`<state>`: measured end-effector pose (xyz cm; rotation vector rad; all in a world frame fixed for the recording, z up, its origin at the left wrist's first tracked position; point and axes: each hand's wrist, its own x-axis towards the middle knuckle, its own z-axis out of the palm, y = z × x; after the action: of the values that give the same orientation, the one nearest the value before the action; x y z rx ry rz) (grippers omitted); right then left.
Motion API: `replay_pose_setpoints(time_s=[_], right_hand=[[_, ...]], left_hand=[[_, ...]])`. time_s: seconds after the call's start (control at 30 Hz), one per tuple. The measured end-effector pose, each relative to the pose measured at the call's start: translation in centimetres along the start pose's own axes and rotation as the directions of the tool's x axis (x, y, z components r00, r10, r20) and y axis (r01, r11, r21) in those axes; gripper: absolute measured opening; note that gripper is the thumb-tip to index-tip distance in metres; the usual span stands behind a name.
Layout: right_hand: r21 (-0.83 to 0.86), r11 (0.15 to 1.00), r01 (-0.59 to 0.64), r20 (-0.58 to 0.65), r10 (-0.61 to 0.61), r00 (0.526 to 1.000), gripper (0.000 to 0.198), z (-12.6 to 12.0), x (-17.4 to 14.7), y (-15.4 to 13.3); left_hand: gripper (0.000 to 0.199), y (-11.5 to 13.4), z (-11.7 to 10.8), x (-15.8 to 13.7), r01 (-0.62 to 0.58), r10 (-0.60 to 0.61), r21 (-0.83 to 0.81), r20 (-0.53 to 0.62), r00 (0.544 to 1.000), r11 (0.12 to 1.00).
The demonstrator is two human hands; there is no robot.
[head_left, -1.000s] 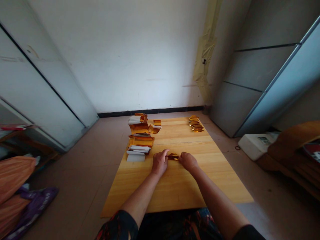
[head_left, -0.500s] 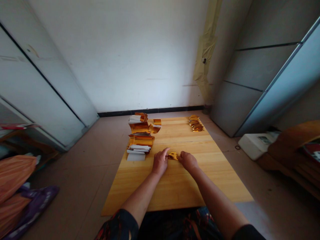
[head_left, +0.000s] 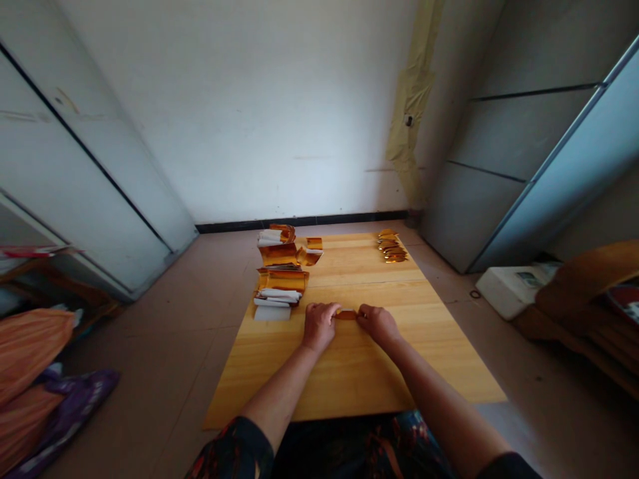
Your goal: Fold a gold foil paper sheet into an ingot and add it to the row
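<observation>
Back wall: white painted wall (head_left: pixel 239 120), black skirting strip at its foot, yellowish tape down its right part.
Cabinet: tall grey panelled cabinet (head_left: pixel 492 173), to the right, beyond the table.
Work surface: pale yellow wooden tabletop (head_left: pixel 349 379), rectangular, plank joints visible, standing between the forearms and the wall.
Floor item: white box (head_left: pixel 509 293), right of the tabletop, apart from it; material not determinable.
Paper stock: bundles of shiny gold paper with white backing (head_left: pixel 282 280), lying along the left edge of the tabletop, from the far corner to just beside the left hand; some sheets curled, white sides exposed at the near end.
Left hand: hand (head_left: pixel 319 326) over the middle of the tabletop, thumb and fingers pinching the left end of the gold piece.
Right hand: hand (head_left: pixel 380 324) level with the left, fingers curled, pinching the right end of the same piece.
Folded row: narrow folded gold pieces (head_left: pixel 392 247), in a close row at the far right corner, well apart from both hands.
Piece in hand: small oblong of shiny gold paper (head_left: pixel 346 315), lying directly between the hands, touched by both; pale strip at its far edge; fold detail too small to read.
</observation>
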<state>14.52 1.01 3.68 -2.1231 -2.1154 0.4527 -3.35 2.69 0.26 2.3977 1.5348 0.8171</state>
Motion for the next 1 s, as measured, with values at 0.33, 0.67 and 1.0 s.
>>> replay_pose_setpoints(time_s=[0.33, 0.67, 1.0], right_hand=[[0.035, 0.998, 0.053, 0.006, -0.053, 0.999, 0.02, -0.3, -0.4, 0.1], [-0.022, 0.999, 0.042, 0.099, -0.04, 0.994, 0.027, -1.5, 0.0, -0.7], [-0.089, 0.996, -0.027, 0.073, 0.033, 0.997, 0.025, -0.7, 0.5, -1.1]], left_hand=[[0.031, -0.3, -0.2, 0.8, 0.06, -0.054, -0.041, 0.132, 0.99, 0.997], [0.032, 0.1, -0.6, 1.1, 0.187, -0.174, -0.05, 0.192, 0.966, 0.981], [0.017, 1.1, -1.5, 1.0, 0.242, -0.238, 0.004, 0.208, 0.949, 0.97]])
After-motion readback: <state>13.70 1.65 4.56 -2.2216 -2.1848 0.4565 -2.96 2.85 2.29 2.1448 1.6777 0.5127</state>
